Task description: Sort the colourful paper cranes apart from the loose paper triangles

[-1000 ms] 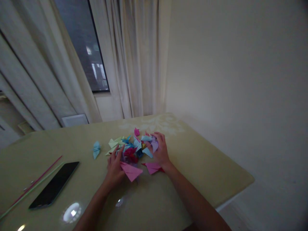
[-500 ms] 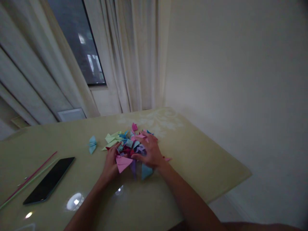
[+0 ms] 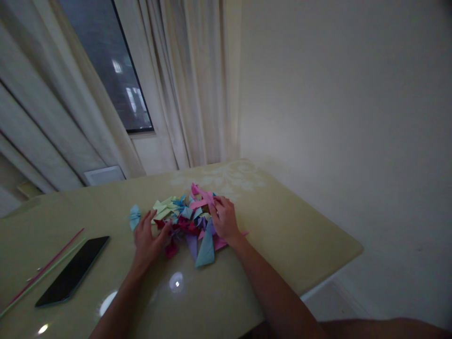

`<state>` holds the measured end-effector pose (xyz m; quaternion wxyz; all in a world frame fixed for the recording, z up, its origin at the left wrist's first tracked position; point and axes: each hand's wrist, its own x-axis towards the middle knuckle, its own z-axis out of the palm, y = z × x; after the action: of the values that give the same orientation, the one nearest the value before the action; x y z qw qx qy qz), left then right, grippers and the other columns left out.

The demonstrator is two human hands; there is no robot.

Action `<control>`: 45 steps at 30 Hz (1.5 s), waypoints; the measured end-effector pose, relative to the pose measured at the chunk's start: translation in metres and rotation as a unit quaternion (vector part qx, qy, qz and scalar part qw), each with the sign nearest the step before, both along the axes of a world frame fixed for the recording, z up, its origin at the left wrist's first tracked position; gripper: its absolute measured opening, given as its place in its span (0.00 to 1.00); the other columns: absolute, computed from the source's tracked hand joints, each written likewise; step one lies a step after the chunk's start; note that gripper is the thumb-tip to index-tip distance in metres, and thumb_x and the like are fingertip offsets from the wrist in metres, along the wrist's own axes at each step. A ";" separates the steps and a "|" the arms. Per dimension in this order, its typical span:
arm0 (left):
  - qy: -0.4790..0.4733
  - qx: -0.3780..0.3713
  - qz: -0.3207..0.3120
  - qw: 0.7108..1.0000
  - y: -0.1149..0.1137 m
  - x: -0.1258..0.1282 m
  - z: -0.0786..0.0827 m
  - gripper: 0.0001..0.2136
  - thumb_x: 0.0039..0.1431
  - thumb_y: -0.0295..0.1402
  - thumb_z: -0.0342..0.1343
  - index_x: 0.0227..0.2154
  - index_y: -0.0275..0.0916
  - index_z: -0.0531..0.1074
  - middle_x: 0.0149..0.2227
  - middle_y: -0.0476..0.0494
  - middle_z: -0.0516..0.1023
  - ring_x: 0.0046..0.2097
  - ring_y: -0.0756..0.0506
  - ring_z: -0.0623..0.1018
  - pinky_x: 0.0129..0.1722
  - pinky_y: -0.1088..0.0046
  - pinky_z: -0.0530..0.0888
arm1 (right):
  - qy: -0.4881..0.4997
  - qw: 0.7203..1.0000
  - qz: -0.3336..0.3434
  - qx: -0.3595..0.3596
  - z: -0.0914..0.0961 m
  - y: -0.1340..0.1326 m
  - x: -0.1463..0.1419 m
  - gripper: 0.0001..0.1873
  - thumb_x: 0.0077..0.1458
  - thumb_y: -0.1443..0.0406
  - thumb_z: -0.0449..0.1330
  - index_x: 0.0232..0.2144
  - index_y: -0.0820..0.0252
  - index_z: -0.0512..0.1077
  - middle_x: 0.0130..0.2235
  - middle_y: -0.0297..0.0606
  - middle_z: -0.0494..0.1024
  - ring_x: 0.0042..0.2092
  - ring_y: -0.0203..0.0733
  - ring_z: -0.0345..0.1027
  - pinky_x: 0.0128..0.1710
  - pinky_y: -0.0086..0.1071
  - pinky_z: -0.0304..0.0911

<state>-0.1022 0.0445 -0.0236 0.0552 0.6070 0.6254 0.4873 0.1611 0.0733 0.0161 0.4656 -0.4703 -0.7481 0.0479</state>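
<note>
A pile of small origami pieces [image 3: 187, 225] in pink, red, blue, purple and pale green lies on the table between my hands. At its left edge my left hand [image 3: 148, 238] is open, thumb and fingers spread, the thumb touching the dark red and purple pieces. On the right side, my right hand [image 3: 226, 220] pinches a pink origami piece [image 3: 202, 197] at the top of the pile. A light blue folded piece [image 3: 205, 249] points toward me at the front. Just beyond my left fingertips sits a separate light blue origami piece [image 3: 134, 216].
A black phone [image 3: 73, 272] lies at the left of the glossy table [image 3: 282, 245]. Beside it are a pink stick [image 3: 52, 259] and a green stick [image 3: 45, 277], both thin. Curtains and a window stand behind the table, with a wall along the right.
My left hand has moved left and opened away from the pile. The pink triangular piece at the front has gone from there. My right hand now pinches a pink piece at the top.
</note>
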 end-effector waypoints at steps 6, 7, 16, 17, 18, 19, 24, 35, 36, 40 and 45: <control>0.050 -0.033 0.146 0.987 0.011 -0.022 -0.001 0.38 0.65 0.58 0.47 0.64 0.31 0.68 0.71 0.23 0.63 0.73 0.29 0.62 0.73 0.45 0.54 | -0.006 0.994 -0.073 -0.078 -0.004 0.010 0.013 0.17 0.63 0.58 0.67 0.52 0.54 0.80 0.57 0.46 0.77 0.58 0.53 0.69 0.59 0.44 0.62; 0.061 -0.038 0.149 0.986 0.015 -0.023 -0.001 0.38 0.65 0.58 0.47 0.65 0.31 0.68 0.72 0.23 0.62 0.73 0.28 0.61 0.73 0.45 0.54 | -0.003 0.994 -0.076 -0.079 -0.002 0.010 0.015 0.15 0.62 0.58 0.68 0.50 0.53 0.80 0.56 0.45 0.77 0.58 0.52 0.70 0.59 0.44 0.62; 0.034 -0.122 0.196 0.972 0.072 -0.046 0.007 0.42 0.64 0.61 0.46 0.69 0.30 0.63 0.71 0.20 0.63 0.72 0.23 0.63 0.70 0.40 0.60 | 0.057 0.990 -0.103 -0.082 -0.003 0.026 0.041 0.21 0.61 0.51 0.68 0.51 0.55 0.79 0.56 0.48 0.75 0.60 0.54 0.68 0.62 0.46 0.61; 0.027 -0.129 0.171 0.976 0.076 -0.050 0.005 0.44 0.63 0.62 0.46 0.69 0.29 0.62 0.68 0.20 0.68 0.69 0.24 0.67 0.69 0.41 0.63 | 0.061 0.988 -0.091 -0.106 -0.006 0.029 0.042 0.26 0.60 0.50 0.69 0.56 0.55 0.78 0.60 0.49 0.73 0.64 0.56 0.66 0.64 0.48 0.60; 0.023 -0.135 0.139 0.981 0.080 -0.053 0.003 0.45 0.62 0.62 0.46 0.69 0.29 0.62 0.64 0.21 0.73 0.67 0.25 0.71 0.67 0.43 0.66 | 0.066 0.986 -0.071 -0.134 -0.009 0.032 0.043 0.30 0.60 0.49 0.69 0.59 0.54 0.76 0.62 0.49 0.71 0.66 0.57 0.64 0.66 0.49 0.59; 0.023 -0.138 0.105 0.985 0.082 -0.056 0.001 0.45 0.61 0.63 0.47 0.69 0.30 0.62 0.61 0.24 0.77 0.64 0.26 0.74 0.66 0.44 0.68 | 0.068 0.984 -0.042 -0.159 -0.011 0.033 0.042 0.33 0.59 0.47 0.70 0.62 0.53 0.74 0.63 0.49 0.70 0.67 0.56 0.63 0.67 0.49 0.58; 0.075 -0.119 -0.066 0.988 0.084 -0.057 -0.006 0.41 0.57 0.66 0.50 0.60 0.37 0.73 0.52 0.33 0.83 0.54 0.31 0.80 0.60 0.49 0.74 | 0.001 0.965 0.106 -0.240 -0.008 0.015 0.021 0.57 0.45 0.38 0.74 0.72 0.47 0.63 0.74 0.50 0.57 0.74 0.63 0.50 0.71 0.55 0.51; -0.093 -0.138 -0.221 0.961 0.043 -0.044 0.007 0.41 0.61 0.65 0.52 0.66 0.39 0.68 0.64 0.30 0.75 0.64 0.30 0.76 0.66 0.46 0.69 | -0.120 0.972 0.077 -0.189 -0.034 -0.005 -0.015 0.59 0.38 0.41 0.79 0.70 0.40 0.64 0.75 0.49 0.55 0.72 0.71 0.54 0.66 0.63 0.56; -0.104 -0.136 -0.220 0.960 0.035 -0.039 0.008 0.41 0.60 0.66 0.53 0.65 0.39 0.68 0.64 0.30 0.75 0.64 0.29 0.76 0.65 0.46 0.70 | -0.117 0.973 0.062 -0.187 -0.034 -0.003 -0.015 0.60 0.39 0.42 0.79 0.71 0.41 0.62 0.74 0.51 0.56 0.71 0.69 0.56 0.66 0.62 0.57; -0.131 -0.137 -0.225 0.956 0.001 -0.017 0.009 0.40 0.58 0.60 0.61 0.67 0.42 0.66 0.64 0.31 0.75 0.62 0.30 0.77 0.61 0.49 0.75 | -0.119 0.979 0.000 -0.165 -0.031 0.002 -0.015 0.62 0.42 0.42 0.77 0.74 0.44 0.58 0.76 0.54 0.53 0.74 0.69 0.47 0.71 0.65 0.42; -0.034 -0.074 -0.228 0.970 -0.021 0.016 0.002 0.38 0.60 0.51 0.65 0.69 0.44 0.63 0.67 0.32 0.71 0.67 0.31 0.72 0.67 0.47 0.69 | -0.131 0.976 -0.017 -0.173 -0.035 0.007 -0.009 0.57 0.44 0.48 0.77 0.73 0.43 0.60 0.78 0.50 0.47 0.76 0.69 0.40 0.72 0.64 0.37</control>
<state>-0.0864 0.0234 -0.0220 0.2309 0.7109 0.5028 0.4341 0.1522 0.0799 -0.0189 0.2755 -0.5587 -0.7749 0.1070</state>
